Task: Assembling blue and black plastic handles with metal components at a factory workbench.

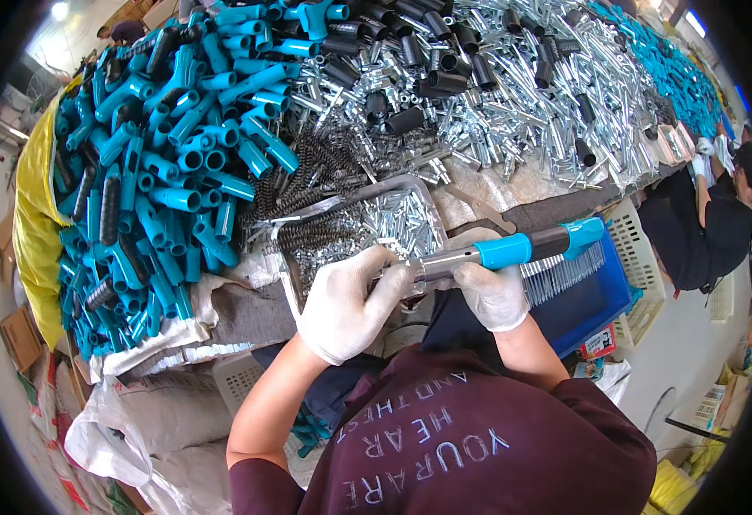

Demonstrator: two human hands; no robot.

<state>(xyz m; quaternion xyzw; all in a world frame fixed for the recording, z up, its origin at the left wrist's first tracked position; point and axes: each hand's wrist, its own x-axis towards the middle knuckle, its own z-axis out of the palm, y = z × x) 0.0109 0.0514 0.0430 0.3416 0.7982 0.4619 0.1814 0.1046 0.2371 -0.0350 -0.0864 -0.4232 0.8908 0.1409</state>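
Handle [513, 249], a metal tube with a blue band, black sleeve and blue end cap, lies level across my front, just above my chest and over the near table edge. My right hand [494, 296], gloved white, wraps shut around the tube from below, near its bare metal end. My left hand [342, 302], also gloved, closes its fingers [391, 279] on that metal tip. Just behind my hands sits a metal tray [367, 190] of small silver pins, with black springs [307, 184] beside it. A blue bin [595, 300] of pins lies under the handle's capped end. Blue tubes [178, 163] heap at my left.
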